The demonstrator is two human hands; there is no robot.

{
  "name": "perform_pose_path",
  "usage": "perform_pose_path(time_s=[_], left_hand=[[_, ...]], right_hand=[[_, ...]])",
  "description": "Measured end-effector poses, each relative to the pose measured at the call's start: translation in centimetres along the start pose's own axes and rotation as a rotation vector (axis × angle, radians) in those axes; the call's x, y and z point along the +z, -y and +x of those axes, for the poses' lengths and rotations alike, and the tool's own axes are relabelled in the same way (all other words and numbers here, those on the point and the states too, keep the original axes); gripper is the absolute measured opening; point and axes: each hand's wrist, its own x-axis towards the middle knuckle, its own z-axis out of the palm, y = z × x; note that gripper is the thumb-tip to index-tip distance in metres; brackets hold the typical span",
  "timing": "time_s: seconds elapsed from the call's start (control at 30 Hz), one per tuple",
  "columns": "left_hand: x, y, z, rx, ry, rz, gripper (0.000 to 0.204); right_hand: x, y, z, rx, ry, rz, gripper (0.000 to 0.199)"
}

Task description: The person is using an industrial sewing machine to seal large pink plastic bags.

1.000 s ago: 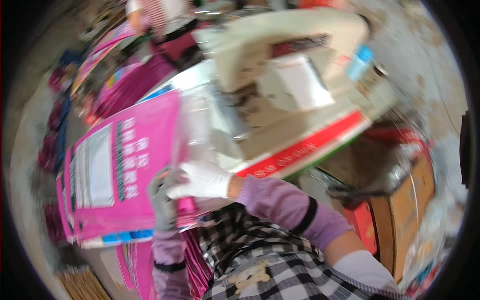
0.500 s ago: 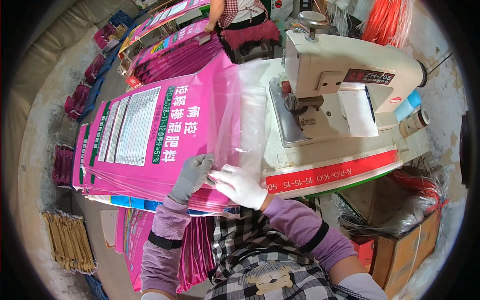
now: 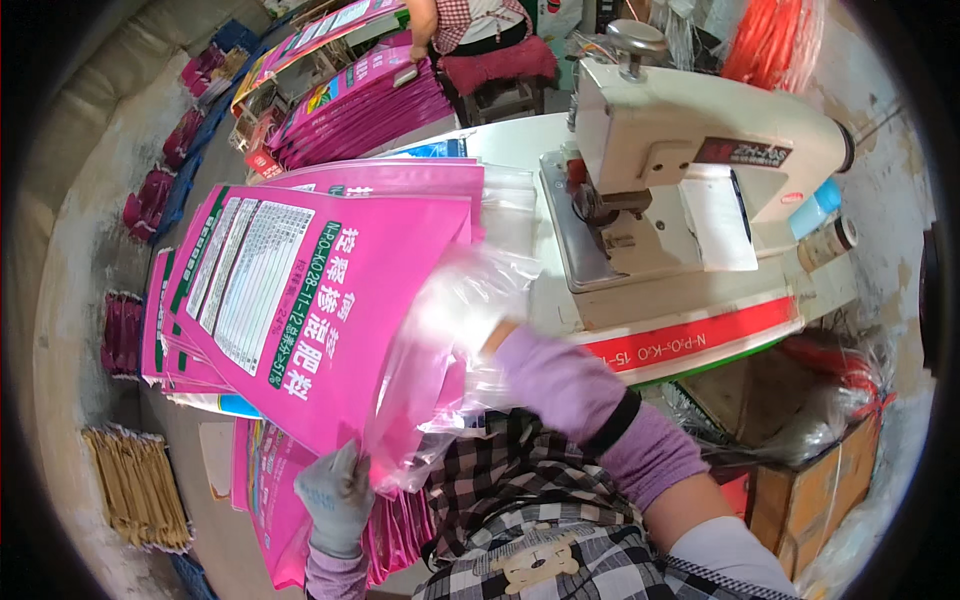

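Note:
My left hand, in a grey glove, pinches the near corner of a magenta printed sack. This top sack lies turned at an angle over a stack of similar sacks. A clear plastic liner sticks out of its right-hand edge and hangs loosely crumpled. My right hand, in a white glove, is over the liner at that edge. Motion smears its fingers, so their grip is hidden. To the right of the stack stands a cream sewing machine with a metal plate under its head.
Below the table edge hang more magenta sacks. A wooden box with clear and red plastic strands stands at the lower right. At the far side, another person's arm reaches to a second sack stack. Brown bundles lie at left.
My left hand has drawn the sack's near corner toward me and to the left, so the sack has turned on the stack. My right hand has moved farther away along the liner and parted from the left.

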Motion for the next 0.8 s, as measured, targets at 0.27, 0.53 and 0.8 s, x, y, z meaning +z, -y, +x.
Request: perform_pose_path(time_s=[0.27,0.53,0.8], left_hand=[[3.0,0.3,-2.2,-0.147,-0.322,-0.345,0.007],[4.8,1.6,-3.0,-0.323,-0.334,-0.400,0.014],[8.0,7.6,-9.3,-0.006,-0.631,-0.228,0.040]], right_hand=[[-4.9,7.7,-4.4,-0.433,-0.668,-0.207,0.047],[-7.5,4.8,0.3,-0.650,-0.137,-0.512,0.021],[-4.2,13.4,2.5,-1.445,0.609,-0.946,0.022]])
